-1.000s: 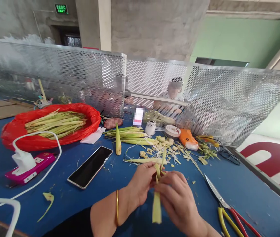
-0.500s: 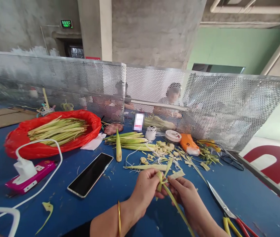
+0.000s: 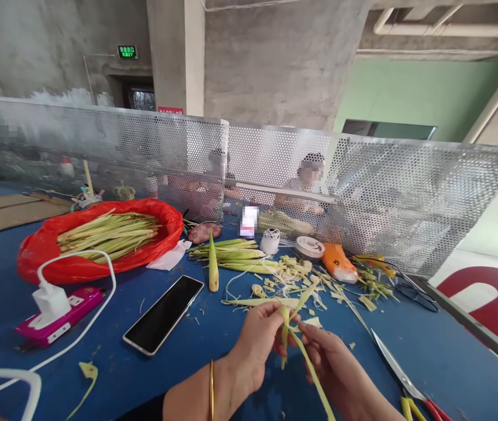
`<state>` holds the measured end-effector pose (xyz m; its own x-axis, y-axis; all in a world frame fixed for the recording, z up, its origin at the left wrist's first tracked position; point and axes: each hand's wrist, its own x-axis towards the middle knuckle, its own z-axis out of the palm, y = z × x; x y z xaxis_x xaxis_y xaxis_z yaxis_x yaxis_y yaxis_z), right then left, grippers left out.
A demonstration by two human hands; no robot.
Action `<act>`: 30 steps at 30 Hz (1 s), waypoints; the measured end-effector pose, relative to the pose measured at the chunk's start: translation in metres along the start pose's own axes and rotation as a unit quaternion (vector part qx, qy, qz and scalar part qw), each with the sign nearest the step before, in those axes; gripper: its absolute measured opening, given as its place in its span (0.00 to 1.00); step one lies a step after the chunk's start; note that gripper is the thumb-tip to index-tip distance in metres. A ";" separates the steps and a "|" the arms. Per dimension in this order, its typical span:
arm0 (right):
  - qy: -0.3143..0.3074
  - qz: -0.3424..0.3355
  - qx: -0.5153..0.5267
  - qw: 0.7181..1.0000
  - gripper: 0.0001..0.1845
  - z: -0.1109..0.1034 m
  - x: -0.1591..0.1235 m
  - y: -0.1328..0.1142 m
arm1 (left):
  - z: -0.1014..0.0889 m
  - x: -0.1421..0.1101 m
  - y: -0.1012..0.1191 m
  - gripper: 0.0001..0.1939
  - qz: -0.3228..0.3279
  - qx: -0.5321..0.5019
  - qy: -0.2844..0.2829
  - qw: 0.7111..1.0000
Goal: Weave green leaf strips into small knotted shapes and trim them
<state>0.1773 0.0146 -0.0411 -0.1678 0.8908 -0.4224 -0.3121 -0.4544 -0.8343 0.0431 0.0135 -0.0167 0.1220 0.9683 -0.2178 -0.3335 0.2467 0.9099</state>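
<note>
A folded pale-green leaf strip [image 3: 284, 327] is pinched between the thumb and fingers of my left hand [image 3: 260, 333], which wears a gold bangle [image 3: 212, 386]. Its strips cross at a small knot, and one long tail [image 3: 314, 371] hangs down toward me. My right hand [image 3: 330, 351] is closed at the knot's right side, thumb and fingertips gripping a strip there. The exact hold of the right fingers is partly hidden. Beyond both hands lie leaf scraps [image 3: 295, 272] and a flat leaf length [image 3: 258, 302]. Scissors [image 3: 396, 365] rest on the right.
A black-screened phone [image 3: 165, 316] and a pink power strip [image 3: 60, 318] lie left. Behind them sits a red bag [image 3: 34, 254] of leaf strips. String [image 3: 270, 241], a tape roll [image 3: 309, 247] and an orange packet [image 3: 339, 262] stand before the perforated metal screen [image 3: 363, 199]. People sit beyond it.
The right hand has shifted slightly down along the knot, and the broad strip end that stuck out right is now mostly hidden. The view has tilted a little upward.
</note>
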 end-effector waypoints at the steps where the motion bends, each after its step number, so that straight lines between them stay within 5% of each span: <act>1: 0.005 -0.011 -0.017 1.000 0.23 0.000 0.000 0.000 | 0.000 0.000 0.000 0.12 -0.004 -0.015 0.001 1.000; 3: 0.033 -0.070 -0.099 0.992 0.26 -0.002 0.000 0.000 | 0.000 0.000 0.001 0.11 -0.019 -0.047 0.005 0.999; 5: 0.098 -0.187 -0.248 0.945 0.27 -0.004 0.000 0.001 | 0.000 0.000 0.001 0.10 -0.039 -0.067 0.011 0.997; 8: 0.182 -0.409 -0.470 0.761 0.19 -0.008 -0.003 0.003 | -0.001 0.001 0.001 0.09 -0.069 -0.081 0.019 0.994; 10: 0.165 -0.521 -0.547 0.634 0.08 -0.010 -0.006 0.002 | -0.002 0.001 0.000 0.08 -0.082 -0.094 0.012 0.992; 12: 0.110 -0.593 -0.583 0.544 0.09 -0.010 -0.009 -0.003 | -0.003 0.001 0.001 0.06 -0.089 -0.106 0.000 0.990; 14: 0.046 -0.634 -0.595 0.492 0.14 -0.010 -0.013 -0.009 | -0.004 0.001 0.002 0.05 -0.092 -0.111 -0.005 0.990; 18: -0.027 -0.653 -0.612 0.445 0.12 -0.013 -0.017 -0.022 | -0.004 -0.001 0.006 0.04 -0.092 -0.085 0.001 0.992; 24: -0.052 -0.636 -0.654 0.407 0.14 -0.016 -0.021 -0.030 | -0.002 0.000 0.008 0.07 -0.057 -0.033 0.009 0.998; 30: -0.070 -0.642 -0.663 0.379 0.11 -0.014 -0.020 -0.033 | -0.005 0.003 0.007 0.06 -0.094 -0.063 0.010 0.994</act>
<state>0.2041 0.0113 -0.0103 -0.7507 0.3199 0.5780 0.5086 0.8383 0.1965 0.0363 0.0179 -0.0124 0.1746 0.9051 -0.3877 -0.4215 0.4246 0.8013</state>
